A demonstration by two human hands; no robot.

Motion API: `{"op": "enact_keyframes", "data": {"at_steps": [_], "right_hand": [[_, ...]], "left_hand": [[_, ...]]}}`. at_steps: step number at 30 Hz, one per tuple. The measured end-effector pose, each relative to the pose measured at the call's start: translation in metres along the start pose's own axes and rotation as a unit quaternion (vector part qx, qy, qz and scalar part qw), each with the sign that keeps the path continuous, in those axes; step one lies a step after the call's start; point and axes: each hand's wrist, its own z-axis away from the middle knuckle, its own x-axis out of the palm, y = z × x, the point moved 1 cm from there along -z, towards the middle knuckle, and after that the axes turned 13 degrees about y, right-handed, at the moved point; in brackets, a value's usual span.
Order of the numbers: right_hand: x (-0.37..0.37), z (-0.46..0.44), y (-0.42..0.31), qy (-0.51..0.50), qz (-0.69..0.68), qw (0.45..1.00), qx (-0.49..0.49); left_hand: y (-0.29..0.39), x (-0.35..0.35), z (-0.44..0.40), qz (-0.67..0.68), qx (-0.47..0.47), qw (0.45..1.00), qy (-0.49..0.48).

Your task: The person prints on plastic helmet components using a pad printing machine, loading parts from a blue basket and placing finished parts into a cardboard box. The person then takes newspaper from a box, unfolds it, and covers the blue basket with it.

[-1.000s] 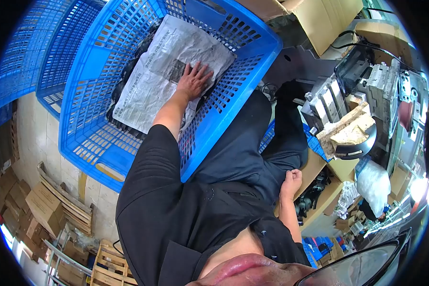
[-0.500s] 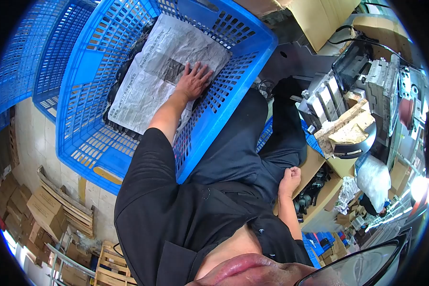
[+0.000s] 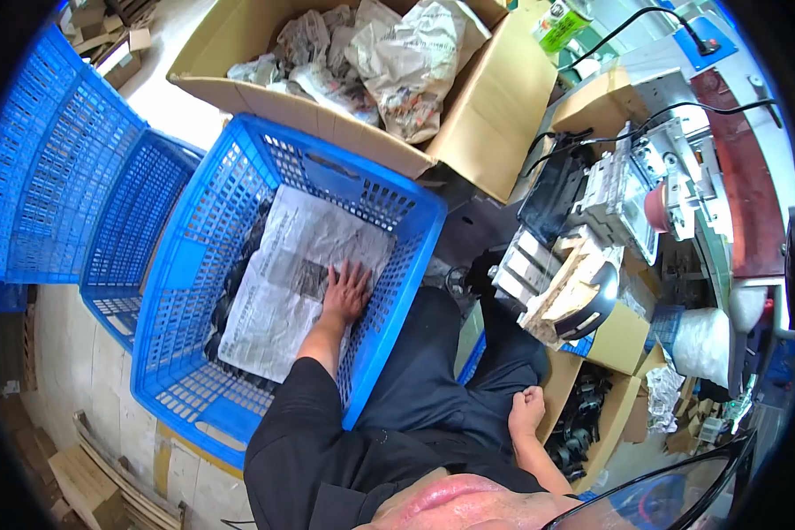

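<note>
My left hand [image 3: 347,292] lies flat with spread fingers on a crumpled sheet of printed paper [image 3: 278,309] and holds nothing. The sheet has a dark grey patch near my fingertips. It lies inside a large blue plastic basket [image 3: 178,276], over black items [image 3: 238,281] that show at its left edge. My right hand [image 3: 527,412] is curled closed by my thigh, with nothing visible in it. Beside it stands an open cardboard box of black parts [image 3: 583,415].
A big cardboard box [image 3: 495,110] with crumpled paper [image 3: 406,66] stands beyond the basket. More blue baskets [image 3: 53,168] are at the left. Metal blocks [image 3: 526,274], a wooden piece with a dark disc and black cables [image 3: 707,106] are on the right. A carton [image 3: 93,490] is at lower left.
The view has tilted up, so the basket appears lower and the paper-filled box shows more. My left hand stays on the sheet; my right hand remains curled.
</note>
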Motion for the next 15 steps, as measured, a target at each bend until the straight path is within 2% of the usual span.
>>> {"op": "enact_keyframes", "data": {"at_steps": [3,6,10,13,15], "right_hand": [[-0.001,-0.001,0.001,0.003,0.003,1.000,-0.005],[0.001,-0.003,0.004,0.003,0.005,1.000,0.002],[0.003,-0.004,0.010,0.008,0.005,1.000,0.007],[0.004,-0.005,0.011,0.011,0.002,1.000,0.005],[0.004,-0.006,0.012,0.012,-0.002,1.000,-0.003]], "left_hand": [[0.003,-0.003,-0.003,-0.002,0.003,1.000,-0.013],[0.005,-0.016,-0.011,0.014,-0.008,0.999,0.038],[0.015,-0.105,-0.038,0.095,-0.015,0.963,0.252],[0.024,-0.216,-0.072,0.189,-0.018,0.894,0.406],[0.027,-0.274,-0.096,0.269,0.006,0.846,0.460]]}}
